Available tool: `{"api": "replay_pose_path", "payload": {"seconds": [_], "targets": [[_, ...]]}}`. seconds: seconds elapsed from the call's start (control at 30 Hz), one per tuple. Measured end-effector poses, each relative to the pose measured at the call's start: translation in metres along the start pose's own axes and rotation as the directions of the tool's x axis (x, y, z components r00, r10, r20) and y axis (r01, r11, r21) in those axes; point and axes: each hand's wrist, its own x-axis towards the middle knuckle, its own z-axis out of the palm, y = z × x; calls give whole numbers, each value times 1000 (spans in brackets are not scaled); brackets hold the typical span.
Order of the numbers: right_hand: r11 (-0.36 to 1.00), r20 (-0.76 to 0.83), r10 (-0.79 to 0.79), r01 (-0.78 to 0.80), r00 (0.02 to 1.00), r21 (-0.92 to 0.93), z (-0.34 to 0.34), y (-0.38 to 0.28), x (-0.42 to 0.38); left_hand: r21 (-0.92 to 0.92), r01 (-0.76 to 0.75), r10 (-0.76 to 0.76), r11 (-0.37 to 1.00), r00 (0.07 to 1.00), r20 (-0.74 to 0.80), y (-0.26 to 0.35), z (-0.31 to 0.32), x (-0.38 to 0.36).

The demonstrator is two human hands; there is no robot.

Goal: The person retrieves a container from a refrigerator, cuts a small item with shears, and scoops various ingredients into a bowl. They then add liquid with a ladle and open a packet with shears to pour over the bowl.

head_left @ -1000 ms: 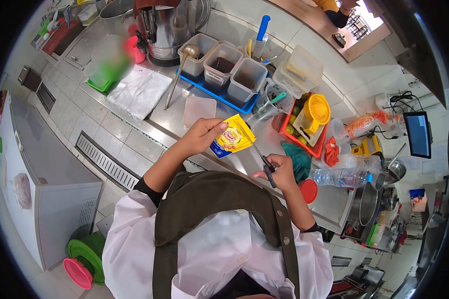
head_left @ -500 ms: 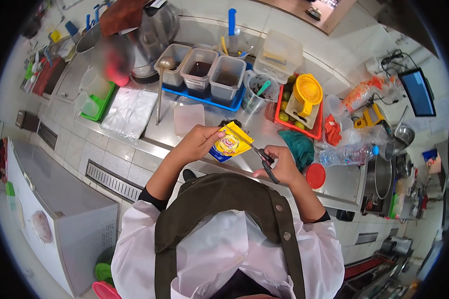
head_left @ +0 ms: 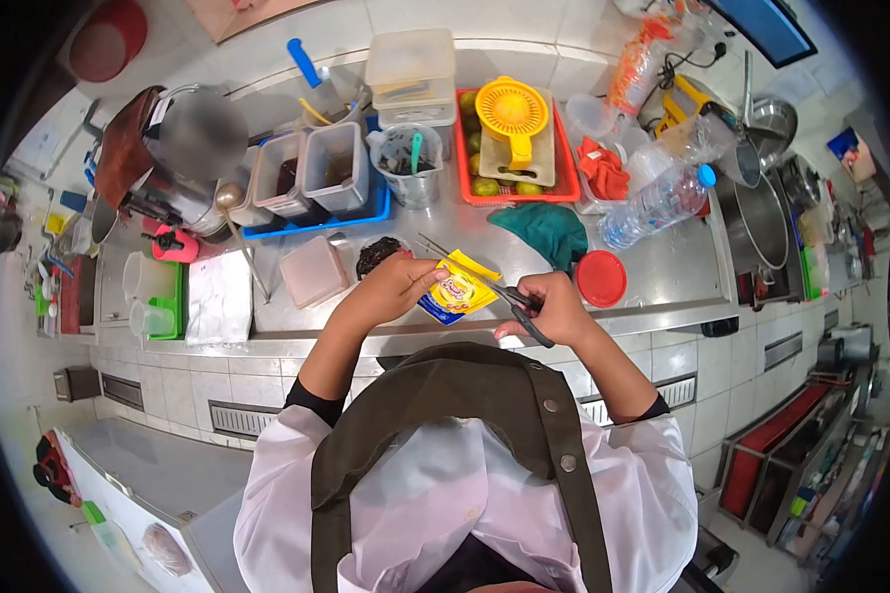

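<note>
My left hand (head_left: 398, 289) pinches the left side of a yellow and blue sachet (head_left: 461, 293) above the front of the steel counter. In my right hand (head_left: 561, 312) is a pair of scissors (head_left: 510, 295), with fingers at the black handles. The blades run across the upper part of the sachet, slightly parted, and their tips stick out beyond its far left edge. Just behind my left hand lies a dark, shiny clump (head_left: 379, 253), partly covered by the hand. A closed pale plastic box (head_left: 313, 273) rests to its left.
Tubs of dark liquid (head_left: 334, 170) stand in a blue tray (head_left: 381, 211) at the back. A red basket (head_left: 554, 196) holds limes and a yellow juicer (head_left: 511, 111). Right of my hands are a green cloth (head_left: 547, 232), a red lid (head_left: 600, 278) and a water bottle (head_left: 657, 210).
The view has turned, so the counter now runs more level. The scissor blades have moved farther across the sachet, their tips now past its far edge. Both hands keep their holds.
</note>
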Motion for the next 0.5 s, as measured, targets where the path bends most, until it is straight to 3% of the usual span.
{"api": "replay_pose_path", "payload": {"seconds": [0.13, 0.23, 0.37, 0.5], "targets": [[1000, 2, 15, -15, 1000, 26, -15, 12, -6, 52, 110, -118, 993, 973, 197, 2, 15, 24], [998, -25, 65, -66, 998, -23, -16, 43, -4, -93, 81, -69, 992, 990, 124, -14, 32, 37], [998, -67, 21, -16, 998, 66, -20, 71, 8, -55, 145, -133, 988, 974, 182, -31, 41, 42], [966, -222, 211, -238, 952, -102, -18, 96, 27, -153, 113, -127, 982, 988, -88, -46, 50, 23]]}}
